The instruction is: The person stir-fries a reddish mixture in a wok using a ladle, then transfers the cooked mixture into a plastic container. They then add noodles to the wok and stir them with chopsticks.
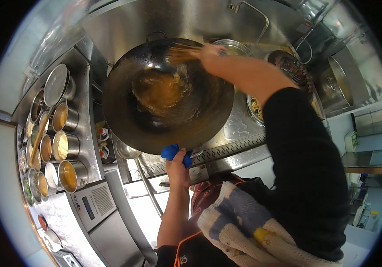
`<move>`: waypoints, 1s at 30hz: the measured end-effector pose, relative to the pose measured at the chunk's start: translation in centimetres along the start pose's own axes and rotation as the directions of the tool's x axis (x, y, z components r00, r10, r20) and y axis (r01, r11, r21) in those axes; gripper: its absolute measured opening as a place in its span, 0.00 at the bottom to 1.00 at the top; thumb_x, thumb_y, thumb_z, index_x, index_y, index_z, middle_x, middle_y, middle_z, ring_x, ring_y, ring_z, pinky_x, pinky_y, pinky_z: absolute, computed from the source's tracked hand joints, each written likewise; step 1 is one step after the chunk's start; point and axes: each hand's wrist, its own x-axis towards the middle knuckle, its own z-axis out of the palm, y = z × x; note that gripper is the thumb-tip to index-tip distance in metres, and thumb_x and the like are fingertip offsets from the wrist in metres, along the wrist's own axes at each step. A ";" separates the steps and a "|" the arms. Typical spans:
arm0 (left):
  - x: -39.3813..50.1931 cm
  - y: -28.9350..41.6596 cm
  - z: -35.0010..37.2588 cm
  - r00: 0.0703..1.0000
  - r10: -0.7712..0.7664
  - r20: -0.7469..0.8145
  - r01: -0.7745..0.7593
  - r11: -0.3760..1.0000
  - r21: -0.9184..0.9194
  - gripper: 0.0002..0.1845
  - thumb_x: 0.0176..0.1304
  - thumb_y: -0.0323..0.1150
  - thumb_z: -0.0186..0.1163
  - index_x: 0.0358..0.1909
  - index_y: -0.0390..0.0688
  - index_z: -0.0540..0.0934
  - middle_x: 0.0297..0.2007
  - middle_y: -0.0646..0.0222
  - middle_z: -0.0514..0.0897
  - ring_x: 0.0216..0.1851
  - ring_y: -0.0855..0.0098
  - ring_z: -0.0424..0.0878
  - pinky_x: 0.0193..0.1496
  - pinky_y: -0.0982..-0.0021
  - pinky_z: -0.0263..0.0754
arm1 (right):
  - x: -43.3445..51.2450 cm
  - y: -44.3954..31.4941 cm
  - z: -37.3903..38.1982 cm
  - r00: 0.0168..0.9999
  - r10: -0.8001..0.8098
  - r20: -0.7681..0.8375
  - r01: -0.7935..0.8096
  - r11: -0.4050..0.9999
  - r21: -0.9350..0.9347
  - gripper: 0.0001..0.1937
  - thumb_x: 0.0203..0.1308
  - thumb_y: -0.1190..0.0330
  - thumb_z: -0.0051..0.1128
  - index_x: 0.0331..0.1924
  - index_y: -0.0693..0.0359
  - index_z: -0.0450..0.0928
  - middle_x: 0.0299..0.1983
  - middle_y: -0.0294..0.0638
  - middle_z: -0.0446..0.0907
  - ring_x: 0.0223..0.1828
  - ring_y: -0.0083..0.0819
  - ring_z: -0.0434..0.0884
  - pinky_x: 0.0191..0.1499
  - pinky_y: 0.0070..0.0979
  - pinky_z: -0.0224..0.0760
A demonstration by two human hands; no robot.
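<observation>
A large dark wok (120, 123) sits on the stainless range, with brownish liquid (161, 91) swirling in its bowl. My left hand (178, 168) grips the wok's near rim through a folded blue cloth (170, 152), beside a metal loop handle (197, 153). At the far side, my right hand (212, 55) is closed around a bamboo wok brush (185, 54). Its splayed bristles lie over the wok's upper inner wall; motion blurs them, so I cannot tell whether they touch it.
Several steel pots of sauces and seasonings (62, 146) stand on the left counter, a strainer (56, 85) over them. A ladle (139, 167) leans at the range's front. Behind my right arm are a dark basket (282, 58) and a bowl of food (255, 108). A faucet (256, 10) overhangs the back.
</observation>
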 end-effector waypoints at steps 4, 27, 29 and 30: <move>0.5 -0.7 0.3 0.997 0.039 -0.068 -0.035 0.998 0.047 0.16 0.58 0.27 0.61 0.49 0.41 0.74 0.41 0.66 0.79 0.40 0.69 0.79 0.39 0.62 0.82 | -0.3 -10.7 -4.1 0.990 -0.117 0.083 0.061 0.863 0.501 0.54 0.47 0.63 0.72 0.76 0.33 0.42 0.50 0.45 0.83 0.47 0.41 0.84 0.50 0.38 0.78; 1.1 -0.6 0.0 0.962 0.218 -0.162 -0.169 0.947 0.273 0.04 0.54 0.23 0.55 0.29 0.43 0.73 0.27 0.67 0.71 0.23 0.70 0.70 0.28 0.63 0.83 | -22.1 4.5 8.2 0.966 -0.243 -0.093 0.257 0.835 0.488 0.49 0.53 0.75 0.55 0.76 0.31 0.42 0.45 0.50 0.83 0.43 0.46 0.84 0.41 0.37 0.75; -0.4 1.1 -1.7 0.953 0.229 -0.197 -0.159 0.935 0.318 0.03 0.55 0.27 0.57 0.32 0.43 0.76 0.29 0.68 0.74 0.27 0.71 0.74 0.26 0.66 0.83 | -23.6 4.7 8.7 0.952 -0.302 -0.044 0.273 0.780 0.563 0.49 0.52 0.75 0.55 0.77 0.33 0.41 0.44 0.51 0.83 0.42 0.46 0.84 0.40 0.37 0.75; -1.6 2.2 -3.0 0.947 0.245 -0.206 -0.156 0.915 0.371 0.06 0.54 0.28 0.57 0.35 0.42 0.77 0.30 0.67 0.75 0.28 0.71 0.76 0.26 0.67 0.83 | -24.6 4.6 8.6 0.944 -0.322 -0.072 0.301 0.748 0.592 0.50 0.51 0.75 0.54 0.77 0.34 0.41 0.44 0.51 0.83 0.42 0.46 0.84 0.39 0.37 0.75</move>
